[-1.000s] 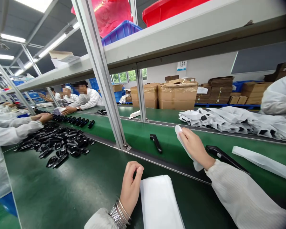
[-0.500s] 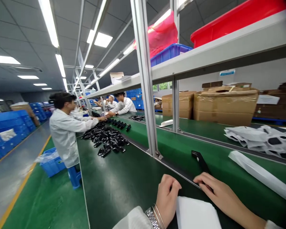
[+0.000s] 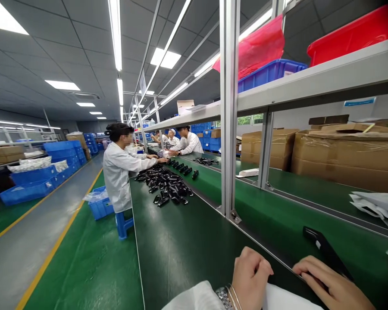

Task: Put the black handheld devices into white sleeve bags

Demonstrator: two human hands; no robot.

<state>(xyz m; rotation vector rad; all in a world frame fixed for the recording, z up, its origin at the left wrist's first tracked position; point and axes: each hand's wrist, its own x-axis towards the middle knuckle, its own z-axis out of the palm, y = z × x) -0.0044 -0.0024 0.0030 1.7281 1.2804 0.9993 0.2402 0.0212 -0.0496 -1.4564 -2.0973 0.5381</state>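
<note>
From where I stand, the person's left hand (image 3: 250, 277) is at the near edge of the green table, its fingers curled in and the thumb drawn up to them; I cannot tell whether it pinches anything; just to its right lies a white stack (image 3: 286, 298), partly covered by that hand; the right hand (image 3: 331, 280) reaches in from the near right, fingers bent and slightly apart, though its grip is unclear to me; a black device (image 3: 326, 252) lies on the green belt just beyond it, and whether they touch I cannot tell; on the shelf above, a blue bin (image 3: 273, 73) has pink plastic (image 3: 261, 45) bulging over it, and a red bin (image 3: 352, 36) stands to its right, its contents hidden; at the far right sits a big taped carton (image 3: 339, 155) with flattened cardboard on top; on the far left, a blue tub (image 3: 32, 174) is heaped with white packets (image 3: 30, 163); nearer, a blue crate (image 3: 101, 209) beside a co-worker (image 3: 116, 172) has clear plastic (image 3: 97, 196) over its top; black parts (image 3: 168, 185) lie piled on the table.
</note>
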